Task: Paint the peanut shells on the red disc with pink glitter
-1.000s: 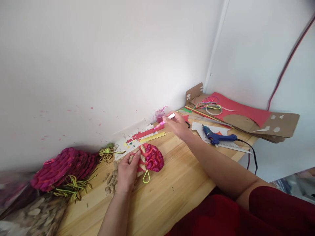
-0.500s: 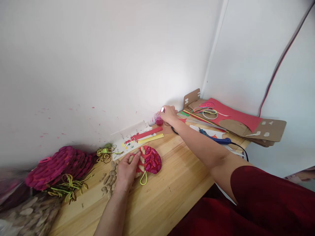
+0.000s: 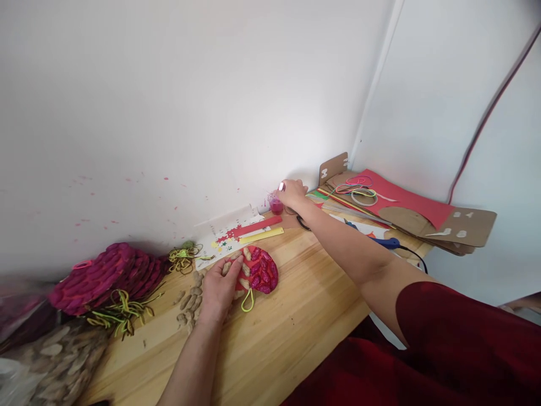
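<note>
My left hand (image 3: 222,285) is closed on the left edge of a round red disc covered in peanuts (image 3: 262,270). The peanuts on its right side are painted magenta, while those by my fingers are plain tan; a yellow-green cord loop (image 3: 247,301) sticks out at its near edge. At the wall, my right hand (image 3: 292,193) pinches a paintbrush (image 3: 281,186), of which only the white end shows. Its lower part is hidden at a small clear cup of magenta paint (image 3: 276,207). Loose peanuts (image 3: 192,301) lie left of my left hand.
At the left are stacked magenta peanut discs (image 3: 105,276), yellow-green cords (image 3: 120,316) and a bag of peanuts (image 3: 63,361). Red and yellow strips (image 3: 262,235) lie on a white sheet. Cardboard and red paper (image 3: 416,197) fill the right corner, near a blue glue gun (image 3: 385,243).
The view has shifted slightly. My right hand remains at the paint cup with the paintbrush, and my left hand still holds the disc in place.
</note>
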Demonstrator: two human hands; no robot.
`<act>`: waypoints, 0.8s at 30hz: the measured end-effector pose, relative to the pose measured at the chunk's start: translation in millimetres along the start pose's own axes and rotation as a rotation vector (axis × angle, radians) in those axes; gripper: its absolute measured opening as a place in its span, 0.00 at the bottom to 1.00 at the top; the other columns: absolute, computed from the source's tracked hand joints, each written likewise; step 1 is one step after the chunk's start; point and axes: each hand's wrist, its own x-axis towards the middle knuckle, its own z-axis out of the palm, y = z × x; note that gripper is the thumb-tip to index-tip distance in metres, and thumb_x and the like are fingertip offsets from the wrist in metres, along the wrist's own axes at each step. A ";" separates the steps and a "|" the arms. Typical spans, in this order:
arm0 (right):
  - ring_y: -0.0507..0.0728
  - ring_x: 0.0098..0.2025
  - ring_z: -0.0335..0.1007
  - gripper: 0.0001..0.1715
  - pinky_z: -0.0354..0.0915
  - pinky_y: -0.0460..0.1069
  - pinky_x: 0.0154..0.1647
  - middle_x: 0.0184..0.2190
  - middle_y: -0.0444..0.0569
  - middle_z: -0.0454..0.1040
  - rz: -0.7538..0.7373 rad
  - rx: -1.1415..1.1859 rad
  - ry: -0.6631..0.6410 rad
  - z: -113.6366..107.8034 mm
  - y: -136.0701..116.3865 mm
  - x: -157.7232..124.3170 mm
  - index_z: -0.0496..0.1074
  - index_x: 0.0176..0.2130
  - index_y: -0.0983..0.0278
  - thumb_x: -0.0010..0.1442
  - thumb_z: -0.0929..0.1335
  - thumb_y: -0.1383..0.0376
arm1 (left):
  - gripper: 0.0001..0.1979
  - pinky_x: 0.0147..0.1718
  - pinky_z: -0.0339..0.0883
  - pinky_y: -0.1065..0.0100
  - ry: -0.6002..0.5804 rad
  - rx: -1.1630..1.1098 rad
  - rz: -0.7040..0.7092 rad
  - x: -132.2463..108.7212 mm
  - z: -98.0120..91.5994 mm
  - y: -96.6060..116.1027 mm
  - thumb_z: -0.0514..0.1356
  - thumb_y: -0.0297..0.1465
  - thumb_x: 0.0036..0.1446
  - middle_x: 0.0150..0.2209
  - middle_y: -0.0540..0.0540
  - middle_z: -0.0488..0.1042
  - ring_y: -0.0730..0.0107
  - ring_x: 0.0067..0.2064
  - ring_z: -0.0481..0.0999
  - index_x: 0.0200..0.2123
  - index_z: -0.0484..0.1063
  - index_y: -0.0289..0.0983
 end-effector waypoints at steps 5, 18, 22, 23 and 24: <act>0.67 0.54 0.69 0.14 0.61 0.58 0.52 0.44 0.55 0.81 0.004 0.023 0.017 -8.1 1.0 -2.0 0.78 0.41 0.60 0.64 0.69 0.53 | 0.25 0.19 0.67 0.71 0.020 -0.038 -0.003 -2.0 1.4 3.9 0.74 0.51 0.44 0.24 0.50 0.77 0.70 0.21 0.72 0.35 0.79 0.36; 0.63 0.47 0.72 0.11 0.59 0.55 0.49 0.42 0.51 0.81 -0.037 0.063 0.061 -8.7 5.0 -7.5 0.74 0.40 0.59 0.65 0.68 0.55 | 0.26 0.19 0.67 0.71 0.035 -0.027 0.014 -0.9 0.9 4.5 0.72 0.53 0.44 0.23 0.51 0.75 0.71 0.21 0.70 0.34 0.78 0.36; 0.64 0.45 0.73 0.08 0.58 0.57 0.51 0.38 0.51 0.81 -0.060 0.086 0.062 -8.7 5.2 -7.5 0.74 0.37 0.60 0.63 0.70 0.58 | 0.26 0.19 0.69 0.69 0.039 -0.048 0.000 -1.8 1.2 5.6 0.73 0.53 0.43 0.24 0.51 0.75 0.70 0.21 0.71 0.34 0.78 0.37; 0.64 0.45 0.73 0.07 0.58 0.57 0.51 0.38 0.51 0.81 -0.064 0.097 0.067 -8.5 5.5 -8.3 0.73 0.36 0.60 0.62 0.70 0.59 | 0.26 0.19 0.68 0.69 0.039 -0.048 0.002 -2.1 1.1 5.6 0.72 0.53 0.43 0.24 0.52 0.75 0.71 0.20 0.71 0.34 0.78 0.37; 0.64 0.45 0.73 0.07 0.57 0.58 0.51 0.37 0.51 0.81 -0.067 0.109 0.074 -8.5 5.7 -9.4 0.73 0.36 0.60 0.62 0.70 0.59 | 0.26 0.18 0.68 0.70 0.039 -0.045 0.005 -2.2 1.0 5.4 0.72 0.53 0.44 0.24 0.52 0.75 0.71 0.20 0.70 0.33 0.77 0.37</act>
